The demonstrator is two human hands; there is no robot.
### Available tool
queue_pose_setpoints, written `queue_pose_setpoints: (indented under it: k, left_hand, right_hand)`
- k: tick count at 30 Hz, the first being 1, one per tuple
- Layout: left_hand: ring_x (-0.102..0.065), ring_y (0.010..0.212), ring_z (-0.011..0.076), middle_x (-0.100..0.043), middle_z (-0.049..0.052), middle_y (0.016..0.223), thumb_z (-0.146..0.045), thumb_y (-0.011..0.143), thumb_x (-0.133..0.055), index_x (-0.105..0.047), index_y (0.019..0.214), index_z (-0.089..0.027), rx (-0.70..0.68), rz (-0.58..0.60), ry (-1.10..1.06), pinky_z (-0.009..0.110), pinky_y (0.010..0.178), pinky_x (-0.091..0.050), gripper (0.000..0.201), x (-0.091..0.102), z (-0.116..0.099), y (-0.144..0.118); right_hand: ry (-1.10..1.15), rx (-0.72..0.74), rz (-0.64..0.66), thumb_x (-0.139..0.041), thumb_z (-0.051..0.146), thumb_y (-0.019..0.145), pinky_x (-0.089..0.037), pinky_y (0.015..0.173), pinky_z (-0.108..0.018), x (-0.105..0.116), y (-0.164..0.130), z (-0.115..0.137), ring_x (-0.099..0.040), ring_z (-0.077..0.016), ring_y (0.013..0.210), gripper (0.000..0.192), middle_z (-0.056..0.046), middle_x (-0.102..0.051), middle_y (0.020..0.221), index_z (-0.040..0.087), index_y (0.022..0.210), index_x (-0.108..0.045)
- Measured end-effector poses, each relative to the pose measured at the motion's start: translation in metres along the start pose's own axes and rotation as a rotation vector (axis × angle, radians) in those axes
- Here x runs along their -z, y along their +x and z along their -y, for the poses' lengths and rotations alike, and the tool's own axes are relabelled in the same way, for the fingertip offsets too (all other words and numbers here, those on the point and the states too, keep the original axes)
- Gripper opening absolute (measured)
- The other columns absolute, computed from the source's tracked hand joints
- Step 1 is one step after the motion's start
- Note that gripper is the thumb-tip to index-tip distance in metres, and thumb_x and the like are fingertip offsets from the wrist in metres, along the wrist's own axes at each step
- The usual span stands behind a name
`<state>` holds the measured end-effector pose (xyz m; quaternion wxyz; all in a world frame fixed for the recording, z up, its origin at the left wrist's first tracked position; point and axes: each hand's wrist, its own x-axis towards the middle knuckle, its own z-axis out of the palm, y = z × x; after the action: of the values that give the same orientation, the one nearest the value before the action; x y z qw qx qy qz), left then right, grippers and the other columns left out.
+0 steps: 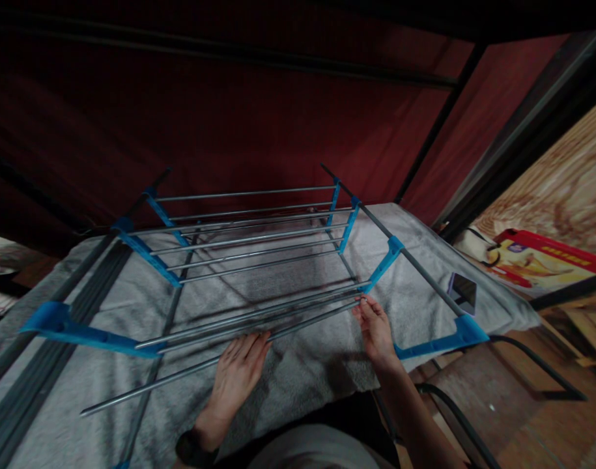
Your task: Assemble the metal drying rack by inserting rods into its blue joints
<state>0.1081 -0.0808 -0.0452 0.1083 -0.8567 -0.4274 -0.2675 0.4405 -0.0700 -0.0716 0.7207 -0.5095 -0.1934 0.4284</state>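
A rack of grey metal tubes with blue plastic brackets lies across the grey cloth in front of me. My left hand [241, 365] is closed around the middle of a loose metal tube [146, 389], whose left end sticks out free toward the lower left. With its fingertips, my right hand [373, 326] pinches that tube's right end close to a blue bracket [383, 264]. Whether the end sits in the bracket is hidden by the fingers. Several tubes [239, 319] run just behind it, their left ends by another blue bracket [97, 335].
More grey tubes [48, 365] lie bundled at the left. A phone [462, 291] rests on the grey cloth [278, 267] at the right, beyond which is a red and yellow package [546, 260]. Dark red fabric [229, 130] on a black frame hangs behind the rack.
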Motion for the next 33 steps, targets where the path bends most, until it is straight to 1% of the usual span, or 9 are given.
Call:
queue_pose_setpoints:
  k: [7, 11, 15, 19, 21, 23, 27, 30, 33]
  left_hand:
    - [-0.066, 0.090, 0.0191, -0.073, 0.004, 0.102, -0.027, 0.101, -0.045, -0.066, 0.118, -0.021, 0.002, 0.010, -0.006, 0.033, 0.086, -0.047, 0.027, 0.000, -0.002, 0.008]
    - [-0.066, 0.090, 0.0200, -0.073, 0.005, 0.101, -0.026, 0.100, -0.046, -0.065, 0.119, -0.022, 0.002, 0.008, -0.012, 0.034, 0.084, -0.047, 0.027, 0.000, -0.002, 0.013]
    - [-0.067, 0.090, 0.0207, -0.073, 0.006, 0.101, -0.025, 0.099, -0.048, -0.065, 0.118, -0.021, -0.009, -0.031, 0.006, 0.035, 0.084, -0.048, 0.025, 0.001, -0.002, 0.020]
    - [-0.066, 0.087, 0.0208, -0.073, 0.006, 0.100, -0.026, 0.099, -0.048, -0.065, 0.118, -0.020, -0.001, -0.031, 0.007, 0.035, 0.083, -0.049, 0.026, 0.005, -0.002, 0.029]
    - [-0.066, 0.087, 0.0209, -0.073, 0.006, 0.099, -0.026, 0.099, -0.049, -0.065, 0.118, -0.020, 0.008, -0.047, 0.019, 0.035, 0.082, -0.049, 0.026, 0.006, -0.002, 0.034]
    - [-0.066, 0.086, 0.0210, -0.073, 0.006, 0.098, -0.026, 0.099, -0.051, -0.065, 0.118, -0.019, 0.005, -0.068, 0.032, 0.034, 0.081, -0.049, 0.025, 0.006, -0.002, 0.037]
    - [-0.066, 0.085, 0.0208, -0.073, 0.006, 0.097, -0.026, 0.099, -0.052, -0.066, 0.117, -0.019, -0.001, -0.081, 0.050, 0.034, 0.080, -0.048, 0.024, 0.003, -0.001, 0.041]
    - [-0.066, 0.085, 0.0206, -0.072, 0.006, 0.096, -0.028, 0.099, -0.052, -0.066, 0.117, -0.019, -0.001, -0.086, 0.051, 0.034, 0.080, -0.048, 0.025, 0.001, 0.000, 0.044]
    - [-0.066, 0.084, 0.0200, -0.072, 0.007, 0.094, -0.029, 0.100, -0.050, -0.067, 0.116, -0.019, 0.006, -0.087, 0.047, 0.033, 0.080, -0.048, 0.026, 0.001, -0.001, 0.047]
  right_hand:
    - [0.026, 0.027, 0.013, -0.081, 0.041, 0.072, -0.059, 0.078, -0.032, -0.004, 0.004, 0.012, -0.068, -0.0155, 0.083, 0.033, 0.000, -0.071, 0.099, 0.026, 0.096, -0.066]
    - [-0.020, 0.076, 0.021, -0.077, 0.042, 0.075, -0.058, 0.078, -0.032, -0.008, 0.008, 0.018, -0.068, -0.0156, 0.083, 0.031, 0.001, -0.070, 0.100, 0.026, 0.097, -0.064]
    - [0.023, 0.087, 0.011, -0.079, 0.041, 0.073, -0.058, 0.079, -0.033, -0.012, 0.014, 0.023, -0.067, -0.0152, 0.081, 0.032, 0.001, -0.069, 0.095, 0.026, 0.097, -0.063]
    - [0.018, 0.112, 0.003, -0.076, 0.043, 0.075, -0.058, 0.080, -0.036, -0.013, 0.020, 0.027, -0.067, -0.0172, 0.081, 0.032, 0.000, -0.067, 0.089, 0.026, 0.098, -0.062]
    - [0.011, 0.128, -0.032, -0.076, 0.042, 0.074, -0.057, 0.079, -0.035, -0.011, 0.024, 0.029, -0.067, -0.0175, 0.085, 0.033, -0.001, -0.067, 0.094, 0.026, 0.099, -0.062]
    - [-0.021, 0.168, -0.096, -0.074, 0.042, 0.073, -0.056, 0.081, -0.034, -0.009, 0.028, 0.029, -0.066, -0.0173, 0.091, 0.034, -0.001, -0.067, 0.102, 0.027, 0.101, -0.061]
    - [-0.228, 0.326, -0.198, -0.067, 0.042, 0.076, -0.049, 0.096, -0.037, -0.004, 0.036, 0.033, -0.060, -0.0195, 0.110, 0.040, -0.003, -0.063, 0.119, 0.028, 0.113, -0.059]
    - [-0.394, 0.426, -0.199, -0.060, 0.042, 0.080, -0.042, 0.106, -0.042, -0.001, 0.041, 0.038, -0.055, -0.0226, 0.121, 0.049, -0.008, -0.058, 0.132, 0.025, 0.126, -0.055]
    - [-0.458, 0.486, -0.136, -0.056, 0.042, 0.083, -0.038, 0.111, -0.045, 0.001, 0.046, 0.041, -0.052, -0.0239, 0.127, 0.053, -0.010, -0.054, 0.140, 0.024, 0.133, -0.053]
